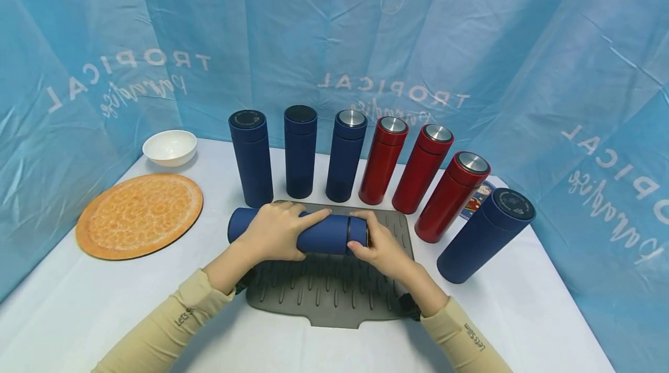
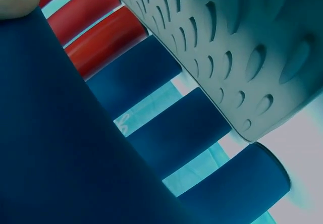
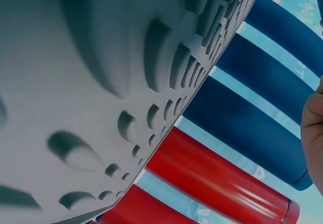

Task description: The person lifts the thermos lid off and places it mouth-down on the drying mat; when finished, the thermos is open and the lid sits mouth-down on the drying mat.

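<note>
A dark blue thermos flask (image 1: 326, 235) lies sideways in both hands above the grey ridged mat (image 1: 334, 297). My left hand (image 1: 276, 231) grips its body, thumb and fingers spread around it. At the right end, my right hand (image 1: 384, 250) holds the flask's lid (image 1: 358, 231) between thumb and fingers. A thin dark ring shows where lid and body meet. In the left wrist view the flask (image 2: 75, 138) fills the left side. The right wrist view catches part of a hand (image 3: 314, 138) at its right edge.
Behind the mat stand three blue flasks (image 1: 300, 155) and three red flasks (image 1: 384, 164). Another blue flask (image 1: 483, 239) stands at the right, near a patterned card (image 1: 474, 201). A round orange placemat (image 1: 138, 216) and a white bowl (image 1: 170, 149) are on the left.
</note>
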Demonstrator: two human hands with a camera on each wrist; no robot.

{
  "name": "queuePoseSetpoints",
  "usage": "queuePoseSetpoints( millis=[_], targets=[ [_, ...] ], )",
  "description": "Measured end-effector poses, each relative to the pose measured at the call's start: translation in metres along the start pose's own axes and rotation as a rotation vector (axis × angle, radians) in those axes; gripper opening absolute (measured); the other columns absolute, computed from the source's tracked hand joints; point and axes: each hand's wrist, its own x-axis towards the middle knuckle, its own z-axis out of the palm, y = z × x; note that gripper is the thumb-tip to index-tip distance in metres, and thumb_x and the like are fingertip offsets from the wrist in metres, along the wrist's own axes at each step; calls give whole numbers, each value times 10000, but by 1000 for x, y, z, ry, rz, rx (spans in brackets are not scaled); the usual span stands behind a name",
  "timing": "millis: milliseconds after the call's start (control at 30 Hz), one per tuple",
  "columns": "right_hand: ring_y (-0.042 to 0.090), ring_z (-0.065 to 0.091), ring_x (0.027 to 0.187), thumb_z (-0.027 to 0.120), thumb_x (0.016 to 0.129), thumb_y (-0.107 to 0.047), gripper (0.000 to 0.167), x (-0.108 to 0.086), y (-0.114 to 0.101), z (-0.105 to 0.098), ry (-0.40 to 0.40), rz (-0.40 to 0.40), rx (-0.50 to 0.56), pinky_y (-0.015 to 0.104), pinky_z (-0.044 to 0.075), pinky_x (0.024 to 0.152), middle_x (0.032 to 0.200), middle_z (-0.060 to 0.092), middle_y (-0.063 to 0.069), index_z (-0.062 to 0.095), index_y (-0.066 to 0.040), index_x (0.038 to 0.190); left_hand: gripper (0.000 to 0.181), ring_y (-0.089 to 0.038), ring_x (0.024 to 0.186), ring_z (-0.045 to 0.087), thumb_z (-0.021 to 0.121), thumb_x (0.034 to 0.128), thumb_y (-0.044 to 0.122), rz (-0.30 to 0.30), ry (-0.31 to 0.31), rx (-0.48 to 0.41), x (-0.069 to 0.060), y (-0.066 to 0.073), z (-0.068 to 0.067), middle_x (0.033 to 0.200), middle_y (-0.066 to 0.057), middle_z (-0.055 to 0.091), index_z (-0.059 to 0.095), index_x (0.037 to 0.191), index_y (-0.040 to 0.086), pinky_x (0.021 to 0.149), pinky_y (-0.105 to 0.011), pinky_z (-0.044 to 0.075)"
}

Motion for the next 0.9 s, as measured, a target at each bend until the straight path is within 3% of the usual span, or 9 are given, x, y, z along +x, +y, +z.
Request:
queuePoseSetpoints(
  millis=[233,400,600,733,900],
  targets=[
    [284,562,944,639,848,-270,596,-1,1,-1,-15,24,-52,350,530,746,1198,484,193,300,-154,1324,895,-224,785,640,825,503,504,2,-12,2,-1,0,1,936,-58,660,516,1315,287,630,-364,524],
    [272,555,961,615,863,-358,617,-2,-1,-2,-41,68,32,342,516,774,1218,470,180,258,-198,1339,895,-225,791,635,811,522,527,-15,-23,-4,-3,2,0,945,-58,656,499,1326,288,636,-365,521],
    [260,529,905,368,931,-491,559,-2,-8,-10,-45,260,253,368,484,729,1200,432,192,218,-190,1377,865,-226,807,641,738,568,640,-27,9,-6,-3,2,-1,964,-58,659,499,1325,295,631,-368,523],
    [249,594,785,229,937,-572,594,0,-11,-17,-62,396,370,345,501,684,1066,555,171,272,-168,1371,864,-237,826,642,726,571,658,-26,18,9,-2,2,-2,967,-60,658,502,1323,297,637,-375,524],
    [214,656,710,297,921,-599,679,1,-11,-22,-124,477,397,335,508,657,908,656,119,272,-95,1375,853,-234,817,639,714,582,664,-13,16,43,-1,4,-1,957,-59,653,503,1321,296,635,-365,525]
  ],
)
